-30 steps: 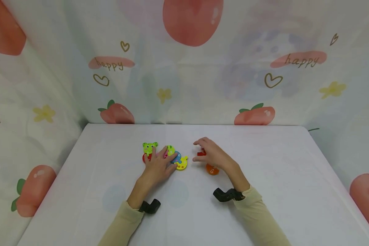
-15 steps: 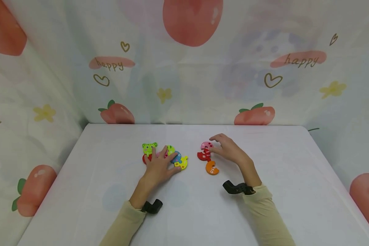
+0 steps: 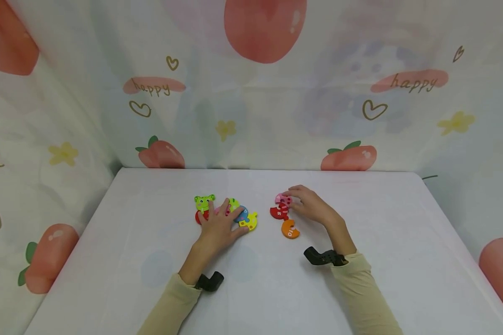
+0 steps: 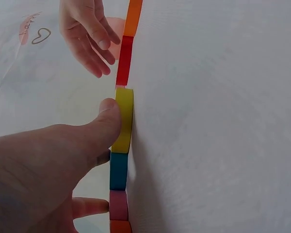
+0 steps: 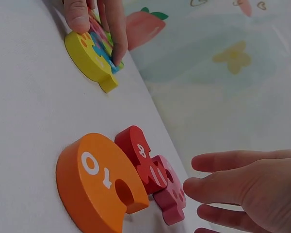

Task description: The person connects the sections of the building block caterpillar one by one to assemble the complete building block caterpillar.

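Observation:
My left hand (image 3: 219,230) lies spread over a row of joined wooden puzzle pieces. Past its fingers show a green frog-faced piece (image 3: 204,202) and, at the other end, a yellow piece (image 3: 249,222). Its thumb touches the yellow piece in the left wrist view. To the right sit a pink piece (image 3: 283,200), a red piece (image 3: 279,212) marked 8 and an orange piece (image 5: 87,189) marked 10. My right hand (image 3: 316,208) has loosely bent fingers over the pink piece. In the right wrist view its thumb is right at that piece's edge.
Everything lies on a white-covered table (image 3: 151,288). A printed cloth (image 3: 276,107) with peaches and hearts hangs behind it and at the sides. Black wrist cameras (image 3: 210,282) are strapped to both arms.
My right hand moves off the red piece, back and to the right, then its fingers come down to the pink piece. The left hand stays nearly still.

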A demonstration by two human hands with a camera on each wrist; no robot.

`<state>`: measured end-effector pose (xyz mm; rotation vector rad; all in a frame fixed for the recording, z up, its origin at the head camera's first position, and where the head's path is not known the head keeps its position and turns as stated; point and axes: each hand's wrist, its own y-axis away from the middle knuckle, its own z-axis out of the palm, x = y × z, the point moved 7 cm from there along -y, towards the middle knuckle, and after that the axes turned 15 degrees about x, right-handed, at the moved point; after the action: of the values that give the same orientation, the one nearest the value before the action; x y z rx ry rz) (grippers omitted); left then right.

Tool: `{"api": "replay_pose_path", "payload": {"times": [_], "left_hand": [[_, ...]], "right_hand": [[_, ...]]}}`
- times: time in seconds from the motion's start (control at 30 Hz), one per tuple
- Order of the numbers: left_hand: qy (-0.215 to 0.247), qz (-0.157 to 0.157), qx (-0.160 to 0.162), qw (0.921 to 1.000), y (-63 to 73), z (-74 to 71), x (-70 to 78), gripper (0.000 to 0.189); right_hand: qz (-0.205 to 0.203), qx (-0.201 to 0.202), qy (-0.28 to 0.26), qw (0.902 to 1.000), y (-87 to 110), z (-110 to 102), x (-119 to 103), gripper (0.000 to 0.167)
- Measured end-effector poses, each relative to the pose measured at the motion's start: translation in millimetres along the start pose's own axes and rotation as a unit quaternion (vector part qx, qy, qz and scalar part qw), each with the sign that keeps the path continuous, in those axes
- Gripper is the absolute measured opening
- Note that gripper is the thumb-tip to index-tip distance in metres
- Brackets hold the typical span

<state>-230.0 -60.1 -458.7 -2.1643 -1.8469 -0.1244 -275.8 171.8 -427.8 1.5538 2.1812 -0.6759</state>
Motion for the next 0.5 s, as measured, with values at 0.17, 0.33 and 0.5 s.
{"api": "replay_pose_path", "payload": {"times": [0.17, 0.33, 0.5], "left_hand": [[-0.016, 0.004, -0.006, 0.9999, 1.4, 2.6, -1.3, 0.065], [-0.013, 0.014, -0.007, 0.9998, 1.5, 2.9, 0.8, 0.066], [-0.011, 0.009, -0.012, 0.9998, 0.8, 2.0, -0.9, 0.066]], "right_hand": [[0.006, -0.025, 0.012, 0.9996, -1.2, 8, 3, 0.038], [0.026, -0.036, 0.012, 0.9990, 0.8, 12, 6, 0.042], [0.029, -0.014, 0.009, 0.9994, -0.1, 9, 4, 0.041]]}}
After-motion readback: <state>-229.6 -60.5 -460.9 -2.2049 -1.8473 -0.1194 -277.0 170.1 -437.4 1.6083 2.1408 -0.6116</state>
